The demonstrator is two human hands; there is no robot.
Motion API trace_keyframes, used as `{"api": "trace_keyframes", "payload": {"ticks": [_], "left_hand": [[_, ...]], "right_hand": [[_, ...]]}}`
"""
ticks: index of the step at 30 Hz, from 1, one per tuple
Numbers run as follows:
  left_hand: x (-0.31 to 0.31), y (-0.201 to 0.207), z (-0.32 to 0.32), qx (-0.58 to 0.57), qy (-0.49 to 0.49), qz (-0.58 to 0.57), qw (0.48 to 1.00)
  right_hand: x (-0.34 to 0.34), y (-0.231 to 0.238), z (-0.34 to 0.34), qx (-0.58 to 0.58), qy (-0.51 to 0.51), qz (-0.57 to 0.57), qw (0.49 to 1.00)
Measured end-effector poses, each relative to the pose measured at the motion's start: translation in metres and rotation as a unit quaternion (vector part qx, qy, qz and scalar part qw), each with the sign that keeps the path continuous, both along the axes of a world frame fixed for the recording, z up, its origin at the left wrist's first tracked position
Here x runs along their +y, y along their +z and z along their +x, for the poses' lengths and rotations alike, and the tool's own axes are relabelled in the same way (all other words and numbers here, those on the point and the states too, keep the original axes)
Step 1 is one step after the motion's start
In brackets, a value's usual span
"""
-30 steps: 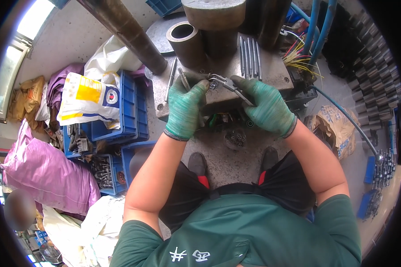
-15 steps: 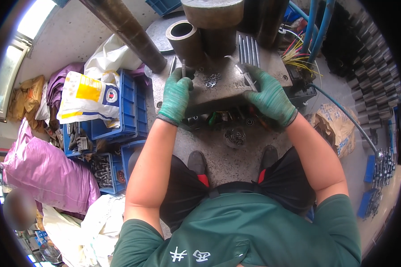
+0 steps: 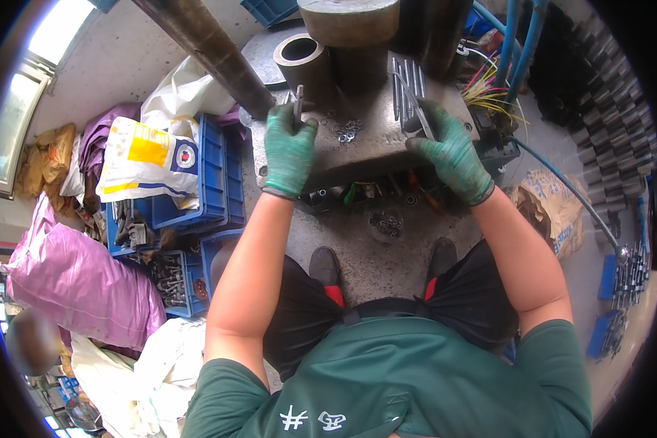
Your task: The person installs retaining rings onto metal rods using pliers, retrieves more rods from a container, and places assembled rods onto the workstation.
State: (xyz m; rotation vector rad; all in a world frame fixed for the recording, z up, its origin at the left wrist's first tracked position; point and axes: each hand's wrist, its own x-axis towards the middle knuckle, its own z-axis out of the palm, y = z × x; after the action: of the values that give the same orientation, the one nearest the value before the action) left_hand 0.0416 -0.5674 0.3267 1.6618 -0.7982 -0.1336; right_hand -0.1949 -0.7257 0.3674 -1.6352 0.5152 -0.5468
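My left hand point(image 3: 290, 153), in a green knit glove, is closed on a short metal rod point(image 3: 298, 102) that points up near the left side of the metal press plate point(image 3: 365, 155). Another thin metal piece shows just beside it. My right hand point(image 3: 451, 153), gloved alike, is closed around a slim bent metal tool point(image 3: 418, 109) that looks like tweezers. Its tip reaches over a row of metal rods point(image 3: 406, 80) lying on the plate. Between my hands lies a small pile of metal rings point(image 3: 348, 131).
A thick steel tube point(image 3: 300, 69) and a large round block point(image 3: 349, 18) stand behind the plate. Blue crates point(image 3: 212, 171) and a purple sack point(image 3: 80, 277) are at left. Blue hoses point(image 3: 509, 51) and yellow wires run at right. Under the plate, a container of rings point(image 3: 385, 225) sits.
My right hand has shifted slightly right, and the tool has swung from pointing left to pointing over the rods. My left hand has turned a little, with the rod still in it.
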Motion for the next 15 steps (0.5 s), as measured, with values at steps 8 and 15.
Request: {"api": "trace_keyframes", "payload": {"ticks": [8, 15], "left_hand": [[-0.001, -0.009, -0.001, -0.277, 0.003, 0.25, 0.928], [0.016, 0.003, -0.016, -0.305, -0.052, 0.276, 0.91]], "right_hand": [[-0.001, 0.0, -0.004, 0.005, 0.005, -0.011, 1.0], [-0.003, -0.007, -0.004, -0.005, 0.012, -0.014, 1.0]]}}
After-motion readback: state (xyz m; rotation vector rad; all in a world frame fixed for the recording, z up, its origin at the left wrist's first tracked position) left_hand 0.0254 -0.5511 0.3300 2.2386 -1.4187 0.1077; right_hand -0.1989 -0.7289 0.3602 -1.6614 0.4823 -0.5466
